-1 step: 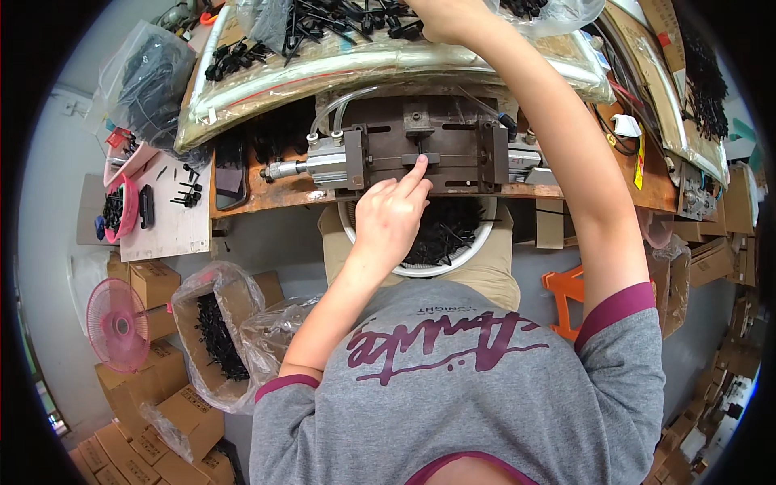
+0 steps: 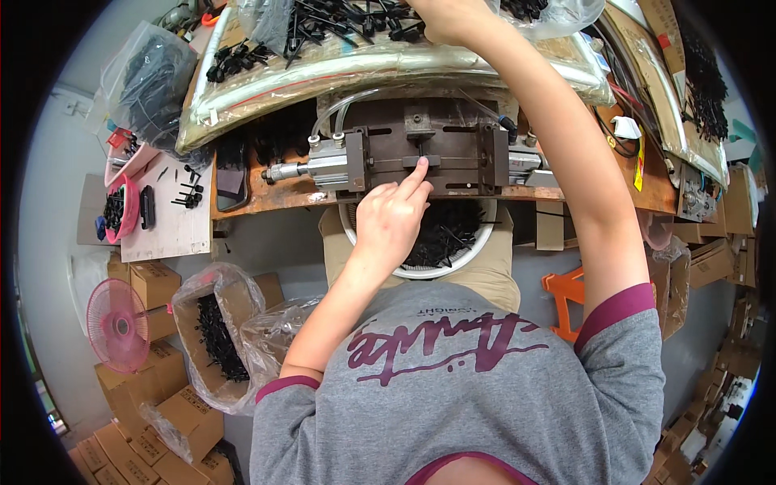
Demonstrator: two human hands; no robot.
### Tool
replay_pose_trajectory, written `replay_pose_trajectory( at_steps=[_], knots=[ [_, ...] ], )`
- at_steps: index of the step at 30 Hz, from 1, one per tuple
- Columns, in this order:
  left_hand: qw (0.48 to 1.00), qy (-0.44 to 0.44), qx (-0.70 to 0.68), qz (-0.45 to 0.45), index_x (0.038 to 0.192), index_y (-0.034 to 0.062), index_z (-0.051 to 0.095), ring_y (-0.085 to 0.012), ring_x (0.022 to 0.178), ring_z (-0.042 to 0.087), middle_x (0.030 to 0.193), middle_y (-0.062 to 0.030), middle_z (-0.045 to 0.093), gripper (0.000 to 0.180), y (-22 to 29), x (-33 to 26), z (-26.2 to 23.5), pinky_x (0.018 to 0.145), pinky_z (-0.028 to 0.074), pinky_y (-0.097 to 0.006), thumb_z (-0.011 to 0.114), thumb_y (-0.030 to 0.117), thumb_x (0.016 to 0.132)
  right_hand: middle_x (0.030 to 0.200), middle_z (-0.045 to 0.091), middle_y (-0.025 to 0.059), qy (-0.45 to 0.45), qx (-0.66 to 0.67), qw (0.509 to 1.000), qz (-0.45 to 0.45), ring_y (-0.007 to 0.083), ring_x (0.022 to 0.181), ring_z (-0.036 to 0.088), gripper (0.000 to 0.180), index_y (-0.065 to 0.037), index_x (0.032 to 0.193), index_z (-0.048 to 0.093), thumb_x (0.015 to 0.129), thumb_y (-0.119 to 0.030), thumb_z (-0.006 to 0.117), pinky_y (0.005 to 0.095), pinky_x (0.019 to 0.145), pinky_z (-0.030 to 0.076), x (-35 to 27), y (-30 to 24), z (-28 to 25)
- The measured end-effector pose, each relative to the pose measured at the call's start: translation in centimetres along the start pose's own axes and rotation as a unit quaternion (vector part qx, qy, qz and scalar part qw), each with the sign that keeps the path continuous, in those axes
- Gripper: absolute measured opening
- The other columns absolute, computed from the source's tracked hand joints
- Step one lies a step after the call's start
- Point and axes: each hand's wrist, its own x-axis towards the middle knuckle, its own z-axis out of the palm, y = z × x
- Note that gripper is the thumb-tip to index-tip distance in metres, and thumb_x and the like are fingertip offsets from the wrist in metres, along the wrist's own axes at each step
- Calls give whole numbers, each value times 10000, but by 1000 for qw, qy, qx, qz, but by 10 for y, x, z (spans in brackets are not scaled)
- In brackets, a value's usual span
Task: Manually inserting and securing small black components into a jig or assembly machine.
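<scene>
Dark metal press jig (image 2: pixel 428 149) sits at bench edge w/ pneumatic cylinder (image 2: pixel 319 168) on its left side. Left hand (image 2: pixel 394 218) just below jig, forefinger out, tip pressing small black part (image 2: pixel 422 160) at jig centre. Right hand (image 2: pixel 444 18) above jig, reaching into black plastic clips (image 2: pixel 347 20); grip can't be told. White bowl (image 2: pixel 453 238) of clips below jig.

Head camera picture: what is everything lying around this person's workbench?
Metal press fixture: one, grey-brown, bench centre.
Air cylinder: one, silver, left of fixture.
White bowl: one, holding black parts, on the lap.
Loose black plastic parts: many, on clear sheet at the bench's far side.
Lined carton: one, brown, black parts inside, floor left.
Fan: one, pink, floor left.
Stool: one, orange, right.
Left hand: fingertip on fixture's centre.
Right hand: reaching into the black parts.
</scene>
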Motion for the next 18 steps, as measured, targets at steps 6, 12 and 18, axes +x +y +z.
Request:
replay_pose_trajectory(
  at_steps=[6,12,18],
  knots=[
    [1000,5,-15,-6,925,56,703,-241,685,705,1277,-70,681,277,-1,-1,1,633,564,-317,809,64,669,1179,619,156,-78,-1,994,-70,330,1103,638,526,-34,1250,547,744,-30,689,408,860,555,19,7,8],
    [1000,3,-15,-6,931,72,701,-240,662,700,1282,-53,681,275,-2,-1,2,624,562,-314,812,83,680,1125,683,128,-59,6,997,-41,328,1084,650,618,-110,1300,515,720,14,688,437,904,545,17,18,23],
    [1000,-4,-17,-9,941,80,699,-241,662,697,1298,-38,672,270,-4,-3,2,617,558,-318,812,101,696,994,708,106,-130,38,991,-4,302,968,685,449,-134,1170,626,730,-108,709,440,815,556,13,21,-4]
  ],
)
